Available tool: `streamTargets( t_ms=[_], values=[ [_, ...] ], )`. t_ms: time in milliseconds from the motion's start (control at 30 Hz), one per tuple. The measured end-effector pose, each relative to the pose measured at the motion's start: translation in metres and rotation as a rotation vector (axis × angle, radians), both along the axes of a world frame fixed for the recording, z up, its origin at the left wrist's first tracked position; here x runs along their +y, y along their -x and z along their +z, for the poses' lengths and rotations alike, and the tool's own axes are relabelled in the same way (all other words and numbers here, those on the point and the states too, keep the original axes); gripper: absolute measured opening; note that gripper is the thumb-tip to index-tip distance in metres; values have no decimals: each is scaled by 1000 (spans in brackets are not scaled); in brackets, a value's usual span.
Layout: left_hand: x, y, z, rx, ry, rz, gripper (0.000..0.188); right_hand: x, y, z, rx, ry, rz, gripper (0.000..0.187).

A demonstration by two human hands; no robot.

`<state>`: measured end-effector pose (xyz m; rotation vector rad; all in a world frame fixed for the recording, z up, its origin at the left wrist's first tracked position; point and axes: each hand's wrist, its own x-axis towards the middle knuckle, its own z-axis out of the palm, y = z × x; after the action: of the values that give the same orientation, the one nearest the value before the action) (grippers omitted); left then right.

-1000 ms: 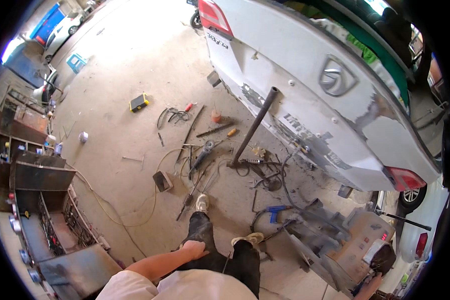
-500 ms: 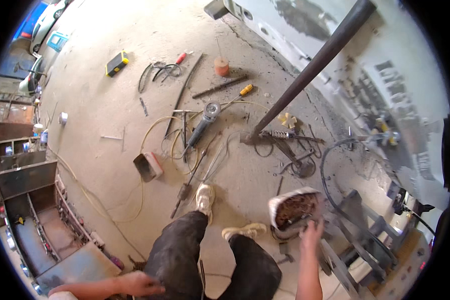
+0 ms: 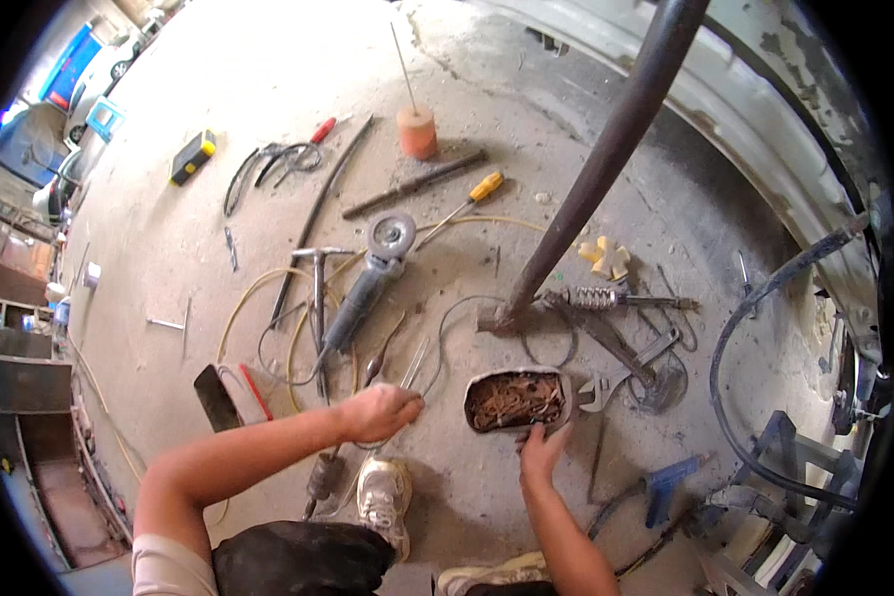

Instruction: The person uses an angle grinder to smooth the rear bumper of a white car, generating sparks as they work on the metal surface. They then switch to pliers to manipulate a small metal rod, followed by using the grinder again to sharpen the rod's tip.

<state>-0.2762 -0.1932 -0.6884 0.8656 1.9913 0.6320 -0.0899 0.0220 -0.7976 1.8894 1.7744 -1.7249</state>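
Note:
My left hand (image 3: 379,412) is closed in a fist around the near ends of two thin metal rods (image 3: 416,360) that lie on the concrete floor. My right hand (image 3: 540,452) grips the near rim of an oval tin (image 3: 517,399) full of rusty bits, which rests on the floor in front of my shoes. An angle grinder (image 3: 366,286) with a yellow cable lies just beyond my left hand.
A dark slanted pipe (image 3: 606,169) props up the white car body (image 3: 765,99) at the upper right. Scattered on the floor are a yellow-handled screwdriver (image 3: 484,188), an orange cup (image 3: 417,131), a coil spring (image 3: 591,296), a wrench (image 3: 606,387) and a blue clamp (image 3: 666,487).
I have bent much closer to the floor. My right hand brought the tin down onto the floor. My left hand moved from my knee forward onto the thin rods.

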Motion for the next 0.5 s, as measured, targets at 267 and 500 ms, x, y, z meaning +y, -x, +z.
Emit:
streamTargets(
  t_ms=[267, 500],
  values=[
    [64, -43, -8, -780, 40, 278, 39, 27, -2, 85, 456, -628, 512, 46],
    [61, -92, -63, -188, -225, 24, 30, -38, -8, 67, 503, -109, 284, 14]
  ],
)
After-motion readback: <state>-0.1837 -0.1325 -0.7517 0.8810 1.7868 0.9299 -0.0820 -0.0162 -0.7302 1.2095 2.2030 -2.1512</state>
